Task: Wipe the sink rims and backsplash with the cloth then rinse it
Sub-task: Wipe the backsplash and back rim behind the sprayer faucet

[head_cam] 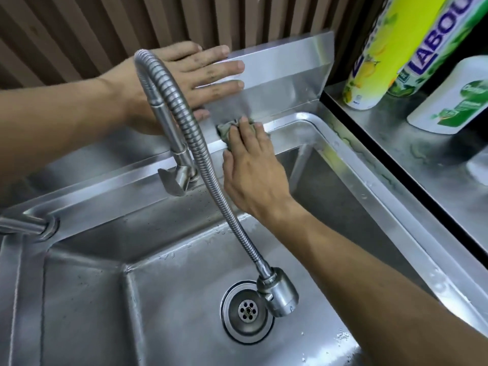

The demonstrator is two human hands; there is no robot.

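A steel sink (351,165) fills the view, with a steel backsplash (285,67) rising behind its back rim. My right hand (250,165) presses a small grey-green cloth (224,129) onto the back rim where it meets the backsplash; most of the cloth is hidden under the fingers. My left hand (190,75) lies flat against the backsplash, fingers spread and pointing right, holding nothing. A flexible ribbed faucet hose (195,143) arcs in front of both hands, and its spray head (277,291) hangs over the drain (247,310).
A second tap (29,225) pokes in at the left rim. On the steel counter (422,159) to the right stand a yellow bottle (380,48), a green-labelled bottle (433,46) and a white bottle (454,99). A ribbed brown wall (79,35) runs behind. Water drops dot the basin.
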